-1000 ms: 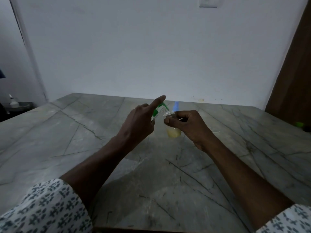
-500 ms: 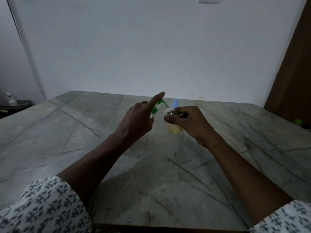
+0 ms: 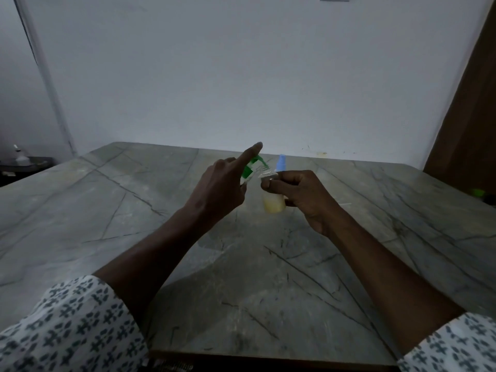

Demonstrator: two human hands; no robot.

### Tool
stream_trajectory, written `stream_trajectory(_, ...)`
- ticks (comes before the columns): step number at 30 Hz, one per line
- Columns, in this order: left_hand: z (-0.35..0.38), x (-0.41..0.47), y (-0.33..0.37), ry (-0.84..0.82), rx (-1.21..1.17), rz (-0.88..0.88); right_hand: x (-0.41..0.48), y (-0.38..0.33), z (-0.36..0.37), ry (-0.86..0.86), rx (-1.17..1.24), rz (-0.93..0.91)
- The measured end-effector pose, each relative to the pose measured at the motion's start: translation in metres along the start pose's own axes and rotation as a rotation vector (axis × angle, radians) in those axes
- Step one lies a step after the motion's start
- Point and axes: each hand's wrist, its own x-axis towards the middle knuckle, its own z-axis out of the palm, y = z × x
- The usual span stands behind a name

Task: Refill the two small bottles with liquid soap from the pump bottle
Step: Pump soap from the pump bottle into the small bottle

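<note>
Centre of table (image 3: 107,210): left hand (image 3: 217,191) grips pump bottle (image 3: 251,167), its body hidden, index finger straight over the green pump head. At 3 o'clock of it, right hand (image 3: 300,194) pinches small bottle (image 3: 273,204) at the neck, fingers clamped, yellow soap in its bottom. Blue-capped bottle (image 3: 281,162) at 12 o'clock of right hand.

No text, brand or number can be read on the pump bottle (image 3: 247,171) or the small bottle (image 3: 273,205).

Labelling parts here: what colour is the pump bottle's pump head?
Green; the pump head shows best in the head view.
</note>
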Motion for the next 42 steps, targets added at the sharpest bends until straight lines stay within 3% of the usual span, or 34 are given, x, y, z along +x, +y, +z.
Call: stream_trajectory(42, 0.0009, 0.0017, 0.0025, -0.025, 0.042, -0.04, 0.0016, 0.0024, -0.0049, -0.014, -0.024, -0.061)
